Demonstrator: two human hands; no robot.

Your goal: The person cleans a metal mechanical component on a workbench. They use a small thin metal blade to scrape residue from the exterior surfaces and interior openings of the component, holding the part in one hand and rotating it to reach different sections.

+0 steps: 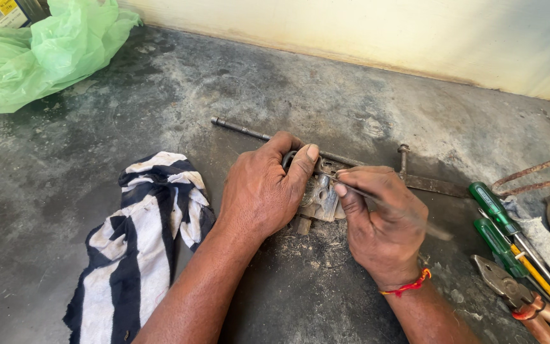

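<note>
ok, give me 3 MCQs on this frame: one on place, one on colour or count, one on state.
1. The striped cloth lies where?
A. beside the left hand
B. on the screwdrivers
C. under the bag

2. How many green-handled screwdrivers?
A. one
B. two
C. four

3. The right hand is:
A. open and flat
B. resting on the pliers
C. pinching a thin tool against the metal part

Key: 1 A, the cloth sits by the left wrist; 2 B, two green handles lie side by side; 3 C, the fingers close on the tool.
</note>
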